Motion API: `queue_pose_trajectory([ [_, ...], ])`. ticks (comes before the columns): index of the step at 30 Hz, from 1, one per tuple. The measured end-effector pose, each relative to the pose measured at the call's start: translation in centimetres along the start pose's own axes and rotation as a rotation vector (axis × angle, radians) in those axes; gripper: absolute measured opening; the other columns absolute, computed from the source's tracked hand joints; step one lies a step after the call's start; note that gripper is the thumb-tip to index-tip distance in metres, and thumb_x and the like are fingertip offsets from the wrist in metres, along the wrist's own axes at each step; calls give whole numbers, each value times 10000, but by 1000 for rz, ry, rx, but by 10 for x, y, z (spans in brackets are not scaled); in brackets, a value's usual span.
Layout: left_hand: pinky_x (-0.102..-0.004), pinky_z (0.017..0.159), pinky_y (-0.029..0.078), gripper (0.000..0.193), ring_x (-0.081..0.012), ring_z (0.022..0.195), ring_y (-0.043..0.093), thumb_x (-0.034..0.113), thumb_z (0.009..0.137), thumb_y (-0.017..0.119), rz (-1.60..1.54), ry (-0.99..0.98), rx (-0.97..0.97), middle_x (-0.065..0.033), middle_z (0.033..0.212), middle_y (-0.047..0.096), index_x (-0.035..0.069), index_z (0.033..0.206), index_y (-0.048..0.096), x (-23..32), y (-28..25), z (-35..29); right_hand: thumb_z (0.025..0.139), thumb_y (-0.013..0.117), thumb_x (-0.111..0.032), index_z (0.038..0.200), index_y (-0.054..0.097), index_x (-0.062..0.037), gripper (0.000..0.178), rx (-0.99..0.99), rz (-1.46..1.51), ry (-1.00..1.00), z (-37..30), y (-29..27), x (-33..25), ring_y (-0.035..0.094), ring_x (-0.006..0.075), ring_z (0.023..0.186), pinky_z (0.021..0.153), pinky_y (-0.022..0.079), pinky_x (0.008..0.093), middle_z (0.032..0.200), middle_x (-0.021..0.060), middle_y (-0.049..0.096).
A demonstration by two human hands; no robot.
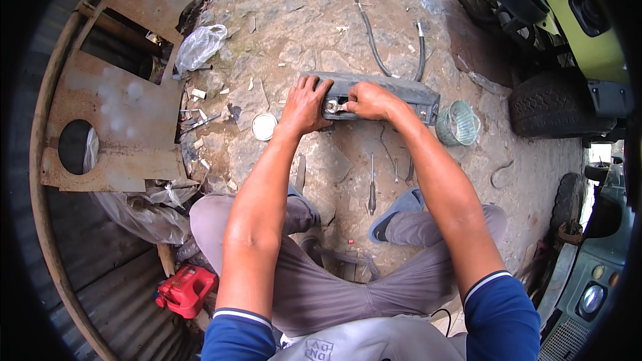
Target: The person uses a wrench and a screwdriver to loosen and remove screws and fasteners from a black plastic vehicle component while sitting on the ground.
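A long dark grey box-shaped part [394, 85] lies across the ground in front of me, its hollow side toward me. My left hand [307, 103] grips its left end, the fingers bent over the top edge. My right hand [371, 100] is closed at the opening near that end, fingertips reaching in beside a small shiny metal piece [332, 105]. What those fingertips pinch, if anything, is hidden. Nearer to me, a screwdriver [372, 190] with a dark handle lies on the ground between my feet.
A white round lid or tin [264, 126] lies left of the part, a greenish clear basket [458, 124] right of it. Black hoses [371, 33] lie beyond. Rusty sheet metal [114, 107] leans at left above a red jerrycan [187, 291]. A vehicle tire [555, 103] stands at right.
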State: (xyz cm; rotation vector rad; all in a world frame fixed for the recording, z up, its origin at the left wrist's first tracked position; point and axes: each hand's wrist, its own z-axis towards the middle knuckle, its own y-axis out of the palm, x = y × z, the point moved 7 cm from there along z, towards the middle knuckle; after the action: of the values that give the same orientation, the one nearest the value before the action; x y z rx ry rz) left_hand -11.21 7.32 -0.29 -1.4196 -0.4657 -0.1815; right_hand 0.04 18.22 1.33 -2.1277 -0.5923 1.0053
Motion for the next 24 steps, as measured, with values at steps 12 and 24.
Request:
queue_pose_trajectory([
  [12, -494, 1035, 455, 949, -392, 1323, 489, 209, 560, 909, -10, 4, 26, -194, 1373, 544, 153, 1426, 523, 3, -1, 2, 1032, 647, -242, 905, 617, 1, 276, 314, 1343, 310, -41, 135, -4, 637, 138, 531, 431, 514, 295, 732, 82, 657],
  [24, -510, 1083, 437, 941, -404, 1327, 490, 238, 570, 895, -26, -13, 1, -194, 1371, 553, 146, 1431, 528, 3, -2, 2, 1038, 610, -213, 962, 590, -11, 217, 271, 1435, 436, -40, 128, -12, 655, 198, 542, 438, 548, 338, 755, 101, 642],
])
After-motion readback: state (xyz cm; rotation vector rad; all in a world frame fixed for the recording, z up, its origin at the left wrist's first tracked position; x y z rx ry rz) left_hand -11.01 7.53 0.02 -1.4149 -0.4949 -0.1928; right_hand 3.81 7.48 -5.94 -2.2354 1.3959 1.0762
